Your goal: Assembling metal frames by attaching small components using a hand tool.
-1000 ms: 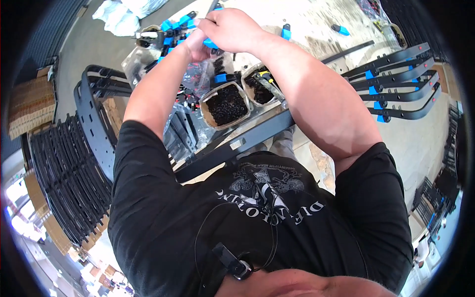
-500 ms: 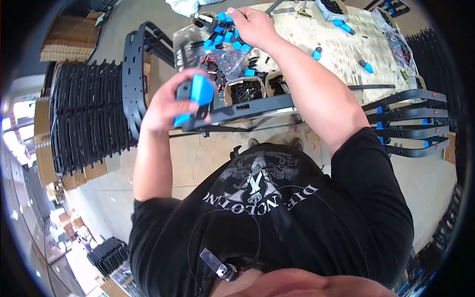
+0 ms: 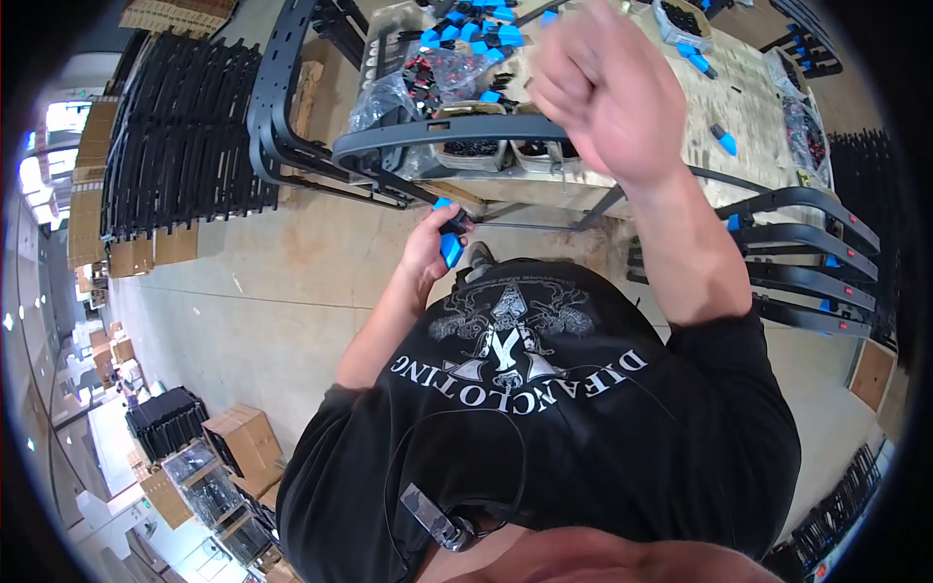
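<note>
Left hand (image 3: pixel 428 248) low, below the table edge, fingers wrapped around a blue-and-black clip part (image 3: pixel 450 233). Right hand (image 3: pixel 607 92) raised over the table, fingers curled into a loose fist; can't tell if anything is inside. Long dark grey plastic frame (image 3: pixel 457 131) lies along the near edge of the wooden table (image 3: pixel 748 87), just above the left hand. More blue clips (image 3: pixel 471 29) piled at the far side. Black frames stacked (image 3: pixel 180 136) on the floor to the left.
</note>
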